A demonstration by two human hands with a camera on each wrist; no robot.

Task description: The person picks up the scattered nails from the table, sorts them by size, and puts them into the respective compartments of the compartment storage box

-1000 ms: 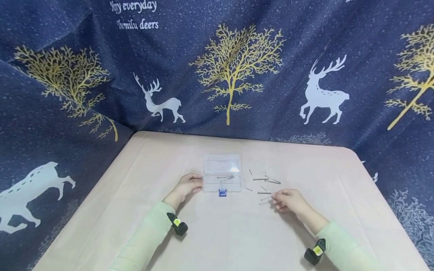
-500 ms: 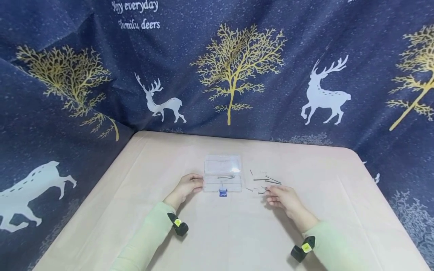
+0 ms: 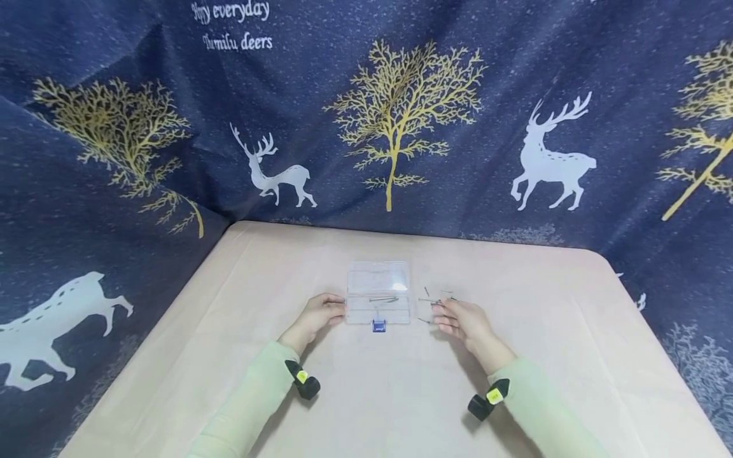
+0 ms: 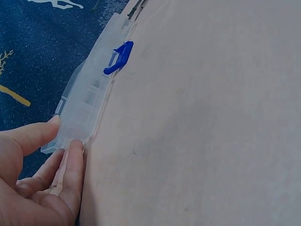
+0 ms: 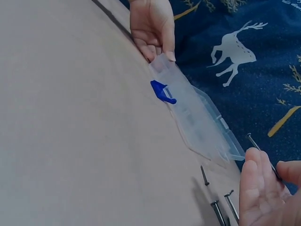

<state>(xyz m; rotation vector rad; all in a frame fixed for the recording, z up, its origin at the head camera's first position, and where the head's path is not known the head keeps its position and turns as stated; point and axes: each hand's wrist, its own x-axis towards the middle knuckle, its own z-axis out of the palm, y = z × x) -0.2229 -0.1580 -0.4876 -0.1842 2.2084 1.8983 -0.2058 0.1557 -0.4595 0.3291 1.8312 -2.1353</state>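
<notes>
A clear plastic box [image 3: 378, 315] with its lid raised and a blue latch [image 3: 379, 326] on the front lies mid-table. Nails [image 3: 383, 299] lie inside it. My left hand [image 3: 317, 317] holds the box's left end, thumb at the upper edge and fingers along the lower side in the left wrist view. My right hand [image 3: 462, 323] is just right of the box, over the loose nails. In the right wrist view a long nail [image 5: 256, 142] sticks out from between its thumb and fingers. Below those fingers lie a small nail [image 5: 204, 175] and larger nails [image 5: 218, 213].
A pale cloth covers the table [image 3: 366, 394]. Behind and to the left hangs a dark blue curtain [image 3: 343, 127] with deer and trees. More loose nails [image 3: 426, 291] lie right of the box, partly hidden by the right hand.
My right hand has moved left and away from me toward the box, now covering part of the nails. The left hand and the box stay put.
</notes>
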